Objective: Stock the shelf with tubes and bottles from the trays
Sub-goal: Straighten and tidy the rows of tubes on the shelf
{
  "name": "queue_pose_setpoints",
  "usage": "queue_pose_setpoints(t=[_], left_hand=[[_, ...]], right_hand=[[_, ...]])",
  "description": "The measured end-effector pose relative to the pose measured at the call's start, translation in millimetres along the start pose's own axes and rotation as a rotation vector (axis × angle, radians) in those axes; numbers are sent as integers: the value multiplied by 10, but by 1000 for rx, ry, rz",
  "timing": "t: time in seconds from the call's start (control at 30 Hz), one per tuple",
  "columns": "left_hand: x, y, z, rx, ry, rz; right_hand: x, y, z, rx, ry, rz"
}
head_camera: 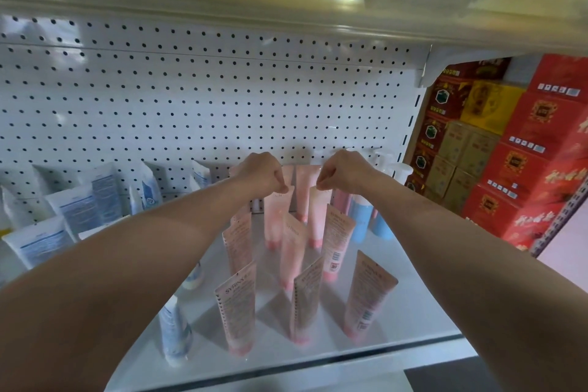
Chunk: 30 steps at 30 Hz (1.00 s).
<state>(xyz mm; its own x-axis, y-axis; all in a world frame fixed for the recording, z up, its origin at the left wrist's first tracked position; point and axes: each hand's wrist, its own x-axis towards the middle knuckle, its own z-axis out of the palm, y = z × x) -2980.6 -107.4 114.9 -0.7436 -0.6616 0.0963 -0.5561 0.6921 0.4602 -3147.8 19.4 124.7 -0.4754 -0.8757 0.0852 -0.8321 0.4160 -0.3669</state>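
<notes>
Several pink tubes stand cap-down on the white shelf (397, 321), in rows running from front to back. My left hand (262, 173) pinches the top edge of one pink tube (276, 216) near the back. Just to its right, my right hand (345, 172) pinches the top of another pink tube (317, 219). Both arms reach in over the front rows. A front pink tube (237, 312) reads SYRINX. White-and-blue tubes (79, 207) fill the shelf's left side. Blue and pink bottles (359, 216) stand at the back right, partly hidden by my right arm.
A white pegboard (206, 99) backs the shelf. The shelf above (286, 9) overhangs close to my head. Stacked red and yellow cartons (515, 149) stand to the right of the shelving. White pump bottles (397, 169) sit at the back right corner.
</notes>
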Motion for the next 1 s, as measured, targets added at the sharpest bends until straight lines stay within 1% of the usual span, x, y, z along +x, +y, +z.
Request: queue_pose_setpoints(t=[0.2,0.37,0.53,1.0], left_hand=[[7,-44,15,-38,11,-11],[15,-67,32,-39,31,-19],[37,-78,47,-36,30,-13],[103,-22,122,-13,45,-61]], right_hand=[[17,-20,-3,-8,-1,-16],[48,-2,20,34,7,-27],[77,6,26,23,-2,-56],[65,-30,22,61,-62,-28]])
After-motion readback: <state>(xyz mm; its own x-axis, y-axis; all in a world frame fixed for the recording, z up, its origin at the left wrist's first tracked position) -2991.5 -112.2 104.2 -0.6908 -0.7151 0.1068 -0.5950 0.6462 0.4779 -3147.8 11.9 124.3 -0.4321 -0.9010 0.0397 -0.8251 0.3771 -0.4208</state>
